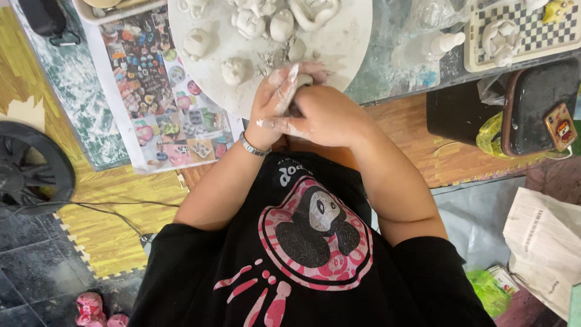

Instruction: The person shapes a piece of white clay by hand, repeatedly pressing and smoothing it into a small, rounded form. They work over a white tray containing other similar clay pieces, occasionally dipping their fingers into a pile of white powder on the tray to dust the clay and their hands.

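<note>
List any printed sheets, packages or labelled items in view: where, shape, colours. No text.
Printed sheet: on the table left of the round board, rectangular, white with many small multicoloured pictures.
Newspaper: floor, lower right, crumpled, off-white and grey.
Small packet: floor beside the newspaper, white, green and red.
Small card: on the black case, right, orange-brown.

I count two hands at work, left hand (273, 100) and right hand (327, 115), one round board (351, 36), one checkered tray (532, 33), one bracelet (252, 146).
</note>
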